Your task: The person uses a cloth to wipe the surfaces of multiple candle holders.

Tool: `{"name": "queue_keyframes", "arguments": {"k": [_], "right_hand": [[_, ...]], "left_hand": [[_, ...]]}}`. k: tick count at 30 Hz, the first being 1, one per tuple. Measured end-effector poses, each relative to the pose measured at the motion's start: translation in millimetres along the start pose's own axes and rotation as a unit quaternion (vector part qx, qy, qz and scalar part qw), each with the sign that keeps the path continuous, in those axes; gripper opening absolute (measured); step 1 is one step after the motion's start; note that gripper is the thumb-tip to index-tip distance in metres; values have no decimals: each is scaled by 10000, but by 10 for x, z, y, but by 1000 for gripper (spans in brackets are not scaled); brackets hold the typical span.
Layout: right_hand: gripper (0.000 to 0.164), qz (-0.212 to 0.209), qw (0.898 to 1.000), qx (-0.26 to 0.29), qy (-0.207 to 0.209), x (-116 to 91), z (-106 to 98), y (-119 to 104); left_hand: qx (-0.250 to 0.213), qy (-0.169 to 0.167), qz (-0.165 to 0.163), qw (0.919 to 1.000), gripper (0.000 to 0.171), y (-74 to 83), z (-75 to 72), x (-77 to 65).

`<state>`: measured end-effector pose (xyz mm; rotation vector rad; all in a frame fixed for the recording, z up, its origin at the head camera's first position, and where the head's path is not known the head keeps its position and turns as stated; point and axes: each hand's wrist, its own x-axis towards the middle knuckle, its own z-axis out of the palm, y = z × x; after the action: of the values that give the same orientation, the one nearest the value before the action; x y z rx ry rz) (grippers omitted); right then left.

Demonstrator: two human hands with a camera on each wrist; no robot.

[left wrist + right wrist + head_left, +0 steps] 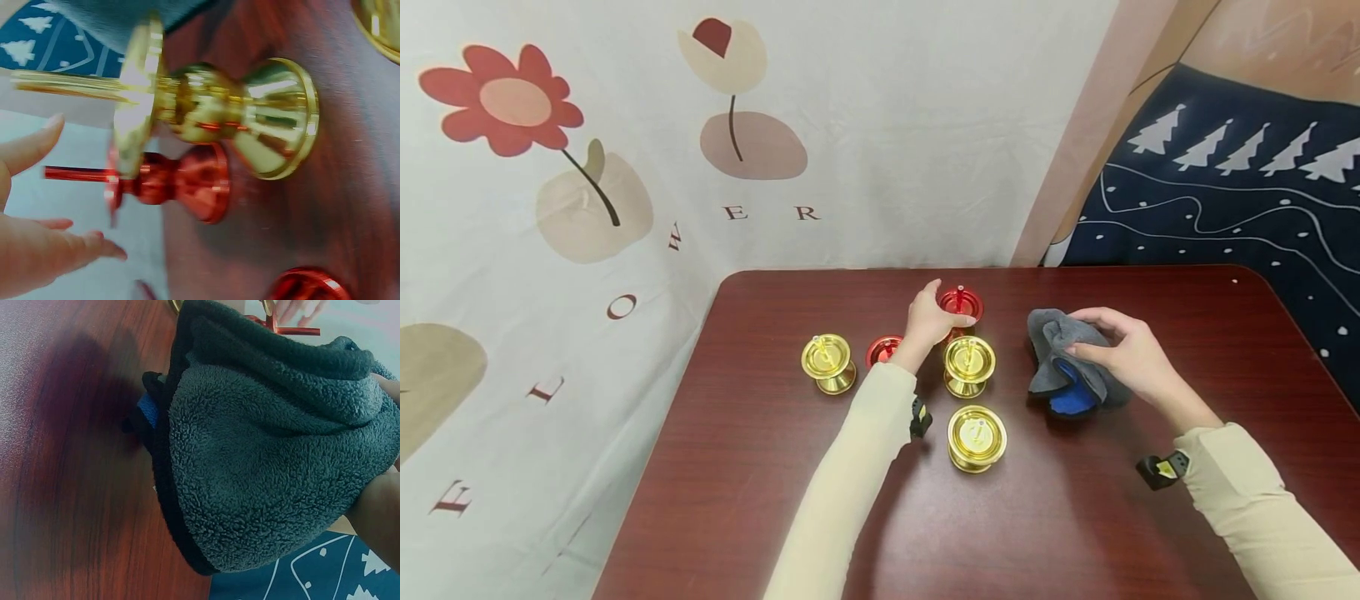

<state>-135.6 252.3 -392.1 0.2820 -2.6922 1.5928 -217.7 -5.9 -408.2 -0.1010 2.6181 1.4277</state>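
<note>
My left hand point(928, 320) reaches over the back of the table beside a red metal candle holder point(965, 302) with an upright centre pin. In the left wrist view, thumb and fingers are spread, apart from that red holder's pin point(78, 174). A gold candle holder point(969, 360) stands just in front of it. The left forearm partly hides a second red candle holder point(882, 347). My right hand point(1126, 348) grips a bunched grey plush cloth point(1071, 343) with a blue part showing underneath. Dark-edged folds of this cloth point(269, 456) cover most of the right fingers in the right wrist view.
Another gold candle holder point(977, 437) stands nearer the front, and one more gold candle holder point(829, 360) is on the left. All stand on a dark red-brown wooden table point(730, 467). Printed curtains point(887, 167) hang behind its back edge.
</note>
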Motion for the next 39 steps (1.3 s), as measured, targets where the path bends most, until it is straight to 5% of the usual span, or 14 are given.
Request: {"name": "queue_keyframes", "arguments": {"k": [13, 24, 30, 39], "right_hand": [[37, -7, 9999, -87, -55, -9, -1, -4], [39, 164, 9993, -289, -165, -12, -16, 8], [39, 221, 9991, -323, -173, -20, -16, 34], [39, 415, 9981, -415, -200, -42, -6, 36]], "left_hand": [[-305, -221, 653, 9972, 73, 183, -579, -340], [-747, -437, 620, 9943, 80, -52, -946, -623], [-817, -668, 616, 9925, 87, -253, -1003, -698], [-341, -730, 548, 9952, 85, -615, -853, -663]]}}
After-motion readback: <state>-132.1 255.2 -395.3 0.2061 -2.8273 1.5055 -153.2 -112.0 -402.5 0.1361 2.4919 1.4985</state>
